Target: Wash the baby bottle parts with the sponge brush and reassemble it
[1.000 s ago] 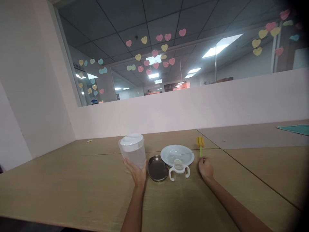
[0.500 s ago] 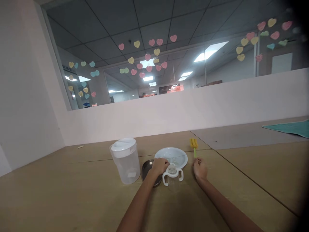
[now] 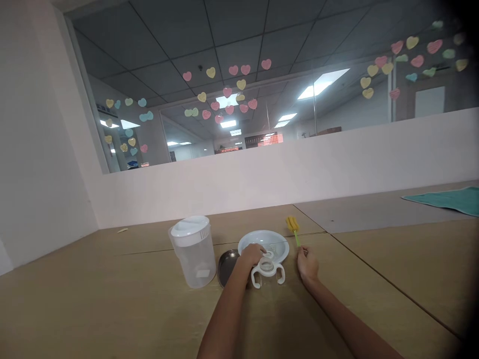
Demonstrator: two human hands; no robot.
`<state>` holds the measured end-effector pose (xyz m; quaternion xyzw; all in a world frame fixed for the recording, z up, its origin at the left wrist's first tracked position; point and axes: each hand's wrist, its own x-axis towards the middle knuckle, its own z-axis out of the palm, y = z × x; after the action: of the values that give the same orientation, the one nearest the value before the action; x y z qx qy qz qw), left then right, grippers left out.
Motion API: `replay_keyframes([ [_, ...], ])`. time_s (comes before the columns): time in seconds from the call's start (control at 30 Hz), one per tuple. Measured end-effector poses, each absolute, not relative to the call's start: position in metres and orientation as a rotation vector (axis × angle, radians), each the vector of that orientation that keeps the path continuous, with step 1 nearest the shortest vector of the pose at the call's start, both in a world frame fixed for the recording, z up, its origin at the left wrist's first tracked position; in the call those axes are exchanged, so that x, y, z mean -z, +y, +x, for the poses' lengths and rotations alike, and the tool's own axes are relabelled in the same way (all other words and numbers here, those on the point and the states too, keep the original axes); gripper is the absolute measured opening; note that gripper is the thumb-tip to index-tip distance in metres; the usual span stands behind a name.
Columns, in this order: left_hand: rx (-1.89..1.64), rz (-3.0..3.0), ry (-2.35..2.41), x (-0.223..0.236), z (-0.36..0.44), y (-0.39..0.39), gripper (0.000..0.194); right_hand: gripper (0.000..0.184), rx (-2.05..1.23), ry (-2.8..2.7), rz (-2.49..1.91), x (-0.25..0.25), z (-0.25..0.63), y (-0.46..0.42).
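R hand (image 3: pixel 308 264): pinching brush (image 3: pixel 292 224). L hand (image 3: pixel 252 255): over bowl (image 3: pixel 281 243), grip can't tell (fingertips unclear). Risk: handled bottle (image 3: pixel 267 272) tips if bumped by L hand.

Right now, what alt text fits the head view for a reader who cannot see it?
A person's right hand holds a yellow-headed brush by its green handle, while the left hand is over the near edge of a white bowl, beside a clear bottle with two white handles. Further left on the table are a dark metal tray and a lidded pitcher.
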<state>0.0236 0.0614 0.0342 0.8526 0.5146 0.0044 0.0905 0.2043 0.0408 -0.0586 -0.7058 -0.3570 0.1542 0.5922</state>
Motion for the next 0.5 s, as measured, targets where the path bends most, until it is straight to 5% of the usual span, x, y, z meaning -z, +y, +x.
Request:
replay_keyframes([
  [0.5,0.192,2.460,1.757,-0.0379,0.0318,0.0657,0.032,0.038,-0.330,-0.882,-1.632,0.0623,0.2063,0.0425],
])
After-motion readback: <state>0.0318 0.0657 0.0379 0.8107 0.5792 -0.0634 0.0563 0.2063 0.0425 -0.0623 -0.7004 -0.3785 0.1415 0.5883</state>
